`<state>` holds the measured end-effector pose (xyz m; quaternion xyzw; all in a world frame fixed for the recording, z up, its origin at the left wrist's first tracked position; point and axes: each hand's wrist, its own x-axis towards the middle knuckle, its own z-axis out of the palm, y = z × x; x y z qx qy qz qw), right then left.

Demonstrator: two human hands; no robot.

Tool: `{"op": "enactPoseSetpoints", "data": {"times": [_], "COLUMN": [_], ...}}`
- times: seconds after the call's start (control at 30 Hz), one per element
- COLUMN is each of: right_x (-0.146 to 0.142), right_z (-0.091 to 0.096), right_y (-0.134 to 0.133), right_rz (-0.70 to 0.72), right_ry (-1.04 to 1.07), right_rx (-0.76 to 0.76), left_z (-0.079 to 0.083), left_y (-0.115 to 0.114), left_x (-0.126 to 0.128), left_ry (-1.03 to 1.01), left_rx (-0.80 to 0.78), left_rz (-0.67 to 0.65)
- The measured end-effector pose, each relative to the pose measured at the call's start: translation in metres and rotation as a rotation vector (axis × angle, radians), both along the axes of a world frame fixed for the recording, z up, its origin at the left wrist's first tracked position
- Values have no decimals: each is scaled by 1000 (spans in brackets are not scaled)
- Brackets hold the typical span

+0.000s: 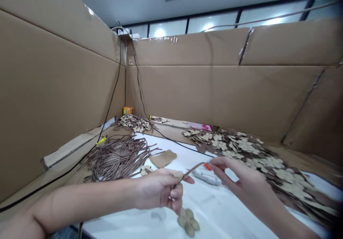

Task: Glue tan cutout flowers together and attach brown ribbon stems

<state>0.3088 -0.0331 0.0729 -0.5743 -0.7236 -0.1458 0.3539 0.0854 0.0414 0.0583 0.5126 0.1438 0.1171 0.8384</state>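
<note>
Left hand [158, 190] gripping brown strip [193, 169], right hand [248, 183] — pinching its tip

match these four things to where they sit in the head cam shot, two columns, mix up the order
1. loose heap of thin brown strips
2. beige four-petal flower cut-out
3. small orange-and-yellow box
4. single thin brown strip

A. far corner, by the tan cardboard walls
B. between the left hand and right hand
C. on the white sheet, below the left hand
D. left of the white sheet

Pairs: 1-D, 2-C, 3-A, 4-B
</note>
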Motion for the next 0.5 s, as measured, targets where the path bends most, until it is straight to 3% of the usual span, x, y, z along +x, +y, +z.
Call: {"op": "enactPoseSetpoints", "data": {"times": [0.23,0.37,0.5], "right_x": [13,10,2], "right_z": [-17,-22,-21], "right_y": [-2,-5,-9], "right_rz": [-10,-21,48], "right_ry": [93,112,87], "right_rx": [21,60,-8], "left_z": [-1,-3,-1], "left_y": [3,0,7], "left_x": [0,-2,-3], "left_ry": [15,42,84], "left_rx": [117,229,431], "left_rz": [106,79,-14]}}
